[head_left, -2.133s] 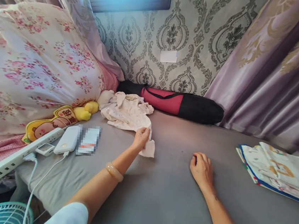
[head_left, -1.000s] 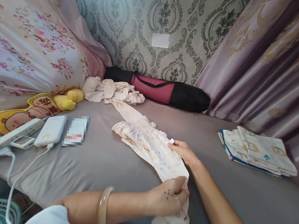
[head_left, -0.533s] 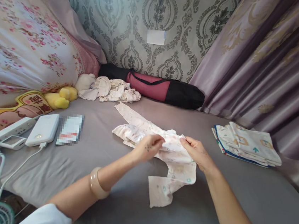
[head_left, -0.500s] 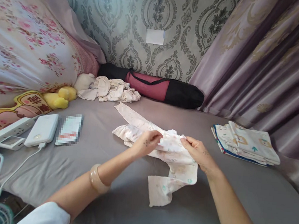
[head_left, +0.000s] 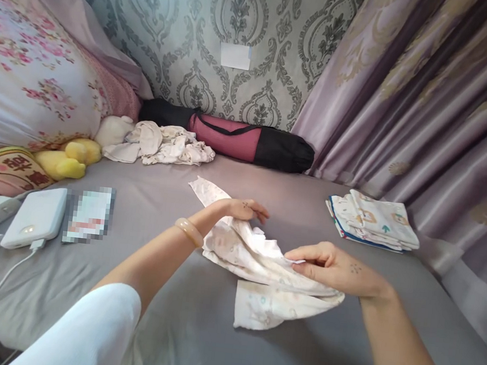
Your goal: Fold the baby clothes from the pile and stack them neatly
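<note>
While the right hand (head_left: 341,269) pinches the garment (head_left: 256,262) on the bed (head_left: 324,359) with thumb and forefinger, the left hand (head_left: 241,208) lies across it, fingers extended; I cannot tell whether they grip. The cushion (head_left: 13,173) bears Chinese characters I cannot surely read; print on the packet (head_left: 91,213) is pixelated. Crumpled clothes (head_left: 164,144), folded cloths (head_left: 376,220) and a bag (head_left: 228,137) lie beyond.

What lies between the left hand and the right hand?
In the head view, the pale printed garment lies between the left hand and the right hand, whose thumb and forefinger pinch it.
</note>
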Demonstrator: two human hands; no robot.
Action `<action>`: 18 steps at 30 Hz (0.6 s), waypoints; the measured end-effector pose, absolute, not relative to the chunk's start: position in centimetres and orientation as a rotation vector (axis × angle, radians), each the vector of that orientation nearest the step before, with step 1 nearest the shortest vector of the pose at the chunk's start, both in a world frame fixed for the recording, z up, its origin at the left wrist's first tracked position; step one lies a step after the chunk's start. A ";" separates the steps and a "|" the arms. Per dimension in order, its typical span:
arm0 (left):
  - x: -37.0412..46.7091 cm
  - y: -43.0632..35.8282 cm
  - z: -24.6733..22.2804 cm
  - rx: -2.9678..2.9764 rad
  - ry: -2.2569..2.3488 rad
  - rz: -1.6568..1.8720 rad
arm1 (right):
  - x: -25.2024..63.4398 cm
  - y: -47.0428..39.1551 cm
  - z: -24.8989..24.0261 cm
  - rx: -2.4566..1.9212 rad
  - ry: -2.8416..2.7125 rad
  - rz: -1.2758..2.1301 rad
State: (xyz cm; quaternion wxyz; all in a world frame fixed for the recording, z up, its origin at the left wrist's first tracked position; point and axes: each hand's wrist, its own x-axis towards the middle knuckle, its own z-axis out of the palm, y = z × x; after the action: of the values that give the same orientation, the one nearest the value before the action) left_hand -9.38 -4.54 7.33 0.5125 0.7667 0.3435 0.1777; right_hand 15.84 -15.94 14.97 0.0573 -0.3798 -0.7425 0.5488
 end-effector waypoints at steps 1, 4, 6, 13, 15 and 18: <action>-9.2 -4.8 7.5 1.817 0.824 0.345 | 16.1 -16.1 15.4 -1.154 -2.283 1.628; -9.4 -5.6 8.2 1.737 0.863 0.248 | 17.1 -16.4 16.5 -1.190 -2.299 1.555; -10.0 -6.1 8.7 1.664 0.888 0.319 | 17.9 -16.5 17.0 -1.231 -2.262 1.549; -12.8 -7.4 11.3 1.578 0.679 0.402 | 21.2 -15.2 17.2 -1.422 -2.050 1.345; -13.6 -7.9 12.5 1.556 0.684 0.447 | 21.8 -14.7 17.1 -1.435 -2.017 1.244; -14.8 -8.5 14.0 1.550 0.718 0.491 | 21.9 -13.9 17.2 -1.428 -1.966 1.152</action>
State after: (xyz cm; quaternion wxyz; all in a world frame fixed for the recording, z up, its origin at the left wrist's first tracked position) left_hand -14.75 -8.46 13.95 0.6303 0.6771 0.3134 0.2146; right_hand 21.94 -13.89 17.16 0.2244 -0.5175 -0.7124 0.4175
